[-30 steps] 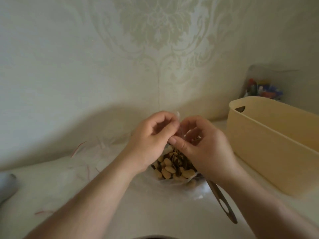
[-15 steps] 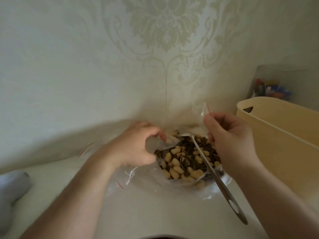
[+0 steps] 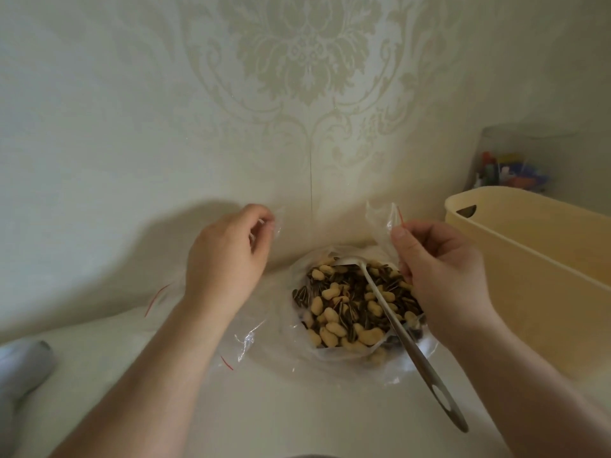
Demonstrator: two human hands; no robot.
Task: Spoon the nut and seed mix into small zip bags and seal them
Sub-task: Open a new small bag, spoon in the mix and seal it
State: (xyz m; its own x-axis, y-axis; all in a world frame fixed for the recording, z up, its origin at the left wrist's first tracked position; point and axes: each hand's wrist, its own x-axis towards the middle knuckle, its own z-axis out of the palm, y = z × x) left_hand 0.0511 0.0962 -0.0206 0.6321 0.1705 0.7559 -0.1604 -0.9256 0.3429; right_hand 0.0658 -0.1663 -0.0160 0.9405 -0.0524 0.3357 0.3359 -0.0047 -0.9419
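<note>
The nut and seed mix, peanuts and striped sunflower seeds, lies in an open clear bag on the white table. A metal spoon rests in it, bowl at the far side and handle pointing toward me on the right. My right hand hovers over the right side of the mix and pinches a small clear zip bag with a red strip, held upright. My left hand is raised to the left of the mix, its curled fingers pinching a faint piece of clear plastic.
More empty zip bags with red strips lie on the table under my left forearm. A beige plastic basket stands at the right, with a clear tub of coloured items behind it. A grey object sits at the lower left. The wallpapered wall is close behind.
My hands, together above the mix a second ago, have moved apart: the left went left and up, the right went right with the small bag. The spoon and mix are now uncovered.
</note>
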